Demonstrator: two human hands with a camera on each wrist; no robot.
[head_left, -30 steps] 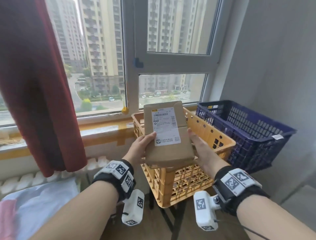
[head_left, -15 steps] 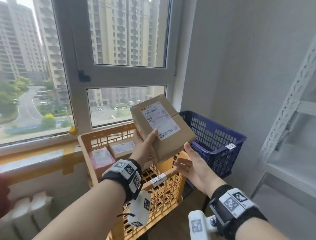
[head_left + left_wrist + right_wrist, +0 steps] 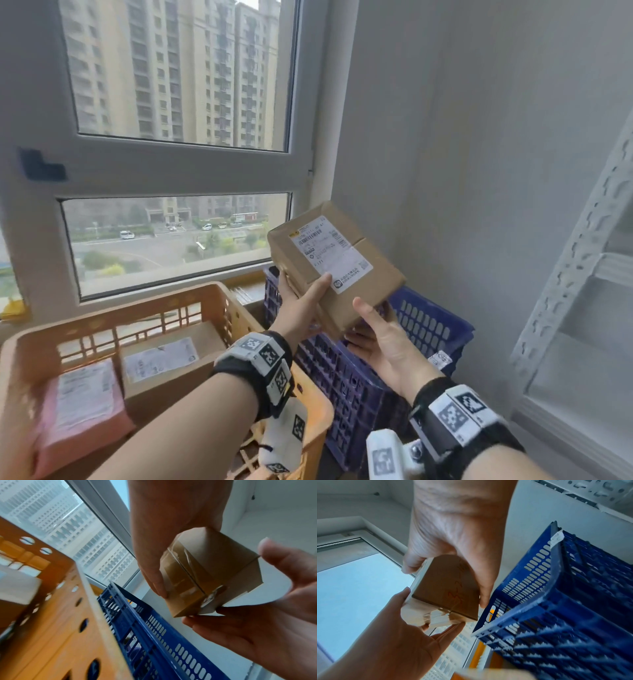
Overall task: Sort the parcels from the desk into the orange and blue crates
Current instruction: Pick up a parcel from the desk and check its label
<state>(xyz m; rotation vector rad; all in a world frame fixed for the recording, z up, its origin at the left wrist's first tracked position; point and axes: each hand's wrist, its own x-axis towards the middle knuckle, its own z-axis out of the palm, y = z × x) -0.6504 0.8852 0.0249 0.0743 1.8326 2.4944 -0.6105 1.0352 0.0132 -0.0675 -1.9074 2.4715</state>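
left hand (image 3: pixel 301 308) grips parcel (image 3: pixel 337 270) | right hand (image 3: pixel 383 346) apparently pinches it too | above blue crate (image 3: pixel 428 325)

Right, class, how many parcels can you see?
3. One brown parcel is held by the left hand and right hand over the blue crate; a pink parcel and a brown box lie in the orange crate. More may sit hidden in the blue crate.

Box (image 3: pixel 346 301) over right crate (image 3: pixel 428 329); left crate (image 3: pixel 102 329) beside it, parcels (image 3: pixel 164 363) inside
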